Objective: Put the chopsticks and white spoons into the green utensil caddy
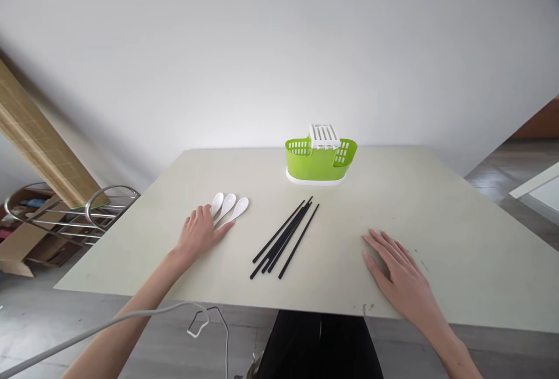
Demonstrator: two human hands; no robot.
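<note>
On the left of the table, three white spoons [226,204] lie fanned out with their bowls pointing away from me. My left hand [198,232] rests over their handle ends, thumb spread from the fingers; the handles are partly hidden under it, and I see no firm grasp. Several black chopsticks [286,238] lie in a loose slanted bundle between my hands, nearer the left one. To the right, my right hand [399,271] lies flat on the tabletop with its fingers stretched, holding nothing. Behind the chopsticks stands a green utensil basket [317,165] with a white slatted top piece [324,135].
The pale table [379,204] meets a white wall [244,53]. At the left are a metal rack [89,216], a long cardboard piece [43,134] and an open box [26,245]. A grey cable [131,315] crosses my left forearm.
</note>
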